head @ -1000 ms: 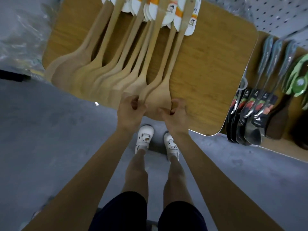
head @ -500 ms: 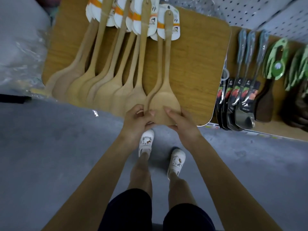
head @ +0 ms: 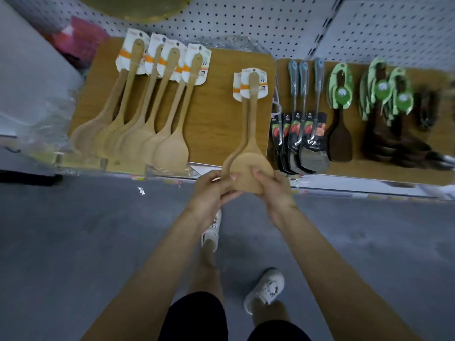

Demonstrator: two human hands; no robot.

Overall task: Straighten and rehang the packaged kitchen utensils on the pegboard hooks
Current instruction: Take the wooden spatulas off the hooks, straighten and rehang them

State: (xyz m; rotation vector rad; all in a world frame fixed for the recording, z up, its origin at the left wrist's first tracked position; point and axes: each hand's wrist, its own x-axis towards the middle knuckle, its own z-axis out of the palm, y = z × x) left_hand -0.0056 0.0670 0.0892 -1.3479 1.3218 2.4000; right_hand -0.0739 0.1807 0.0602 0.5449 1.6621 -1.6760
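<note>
While the fanned row of pale wooden spatulas with white-and-orange header cards (head: 147, 134) hangs splayed across the left half of the wood-grain backing board (head: 216, 114), blades overlapping and slanting toward its lower left corner, that group looks yet to be squared up. Near the board's lower right corner the left hand (head: 211, 190) pinches the left rim of a stacked pair of matching wooden spatulas (head: 250, 143), thumb on the front blade, and the right hand (head: 277, 190) grips the right rim likewise. The pair stands upright by the board's right edge, cards uppermost; whether they sit on a hook I cannot tell. Past that edge, steel turners in black printed sleeves (head: 314, 134) and dark brown spatulas on green cards (head: 341, 139) hang in fairly tidy bunches under the white perforated pegboard (head: 246, 25), so I judge the job roughly midway.
</note>
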